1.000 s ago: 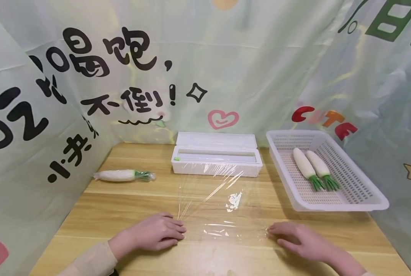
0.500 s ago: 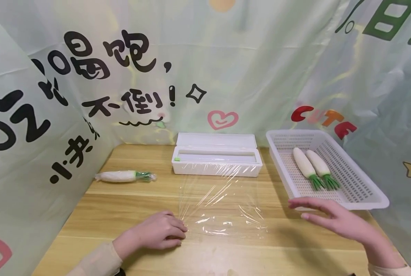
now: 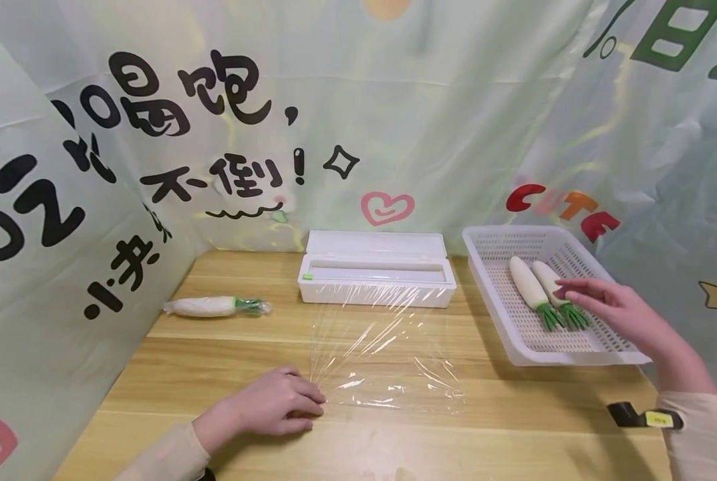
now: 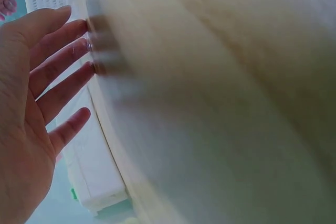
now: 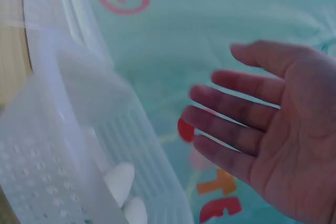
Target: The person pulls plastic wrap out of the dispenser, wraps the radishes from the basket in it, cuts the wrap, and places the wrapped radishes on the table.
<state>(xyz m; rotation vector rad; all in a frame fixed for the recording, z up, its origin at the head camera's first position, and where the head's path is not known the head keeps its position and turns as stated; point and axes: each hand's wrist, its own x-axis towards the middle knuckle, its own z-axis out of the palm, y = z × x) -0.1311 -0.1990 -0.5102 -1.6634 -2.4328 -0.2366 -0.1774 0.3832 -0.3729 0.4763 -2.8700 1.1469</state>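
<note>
My left hand [image 3: 276,404] rests its fingertips on the table at the near left corner of a sheet of cling film [image 3: 382,364]. In the left wrist view that hand [image 4: 26,93] has its fingers stretched out. The film runs from a white cling film dispenser [image 3: 376,294], its lid standing up. Over the white basket [image 3: 517,354] reaches my right hand [image 3: 629,314], fingers extended and holding nothing. Two white radishes [image 3: 528,284] with green stems lie inside; the fingertips overlap the right one. In the right wrist view the radish tips [image 5: 121,182] show beside the basket wall.
A film-wrapped white radish [image 3: 204,306] lies on the wooden table [image 3: 226,361] at the left. Printed curtains [image 3: 442,147] enclose the back and sides. A green tab [image 3: 307,276] sits at the dispenser's left end.
My right hand has let go of the film's near right corner and moved up and right, over the basket. The left hand has stayed at its corner.
</note>
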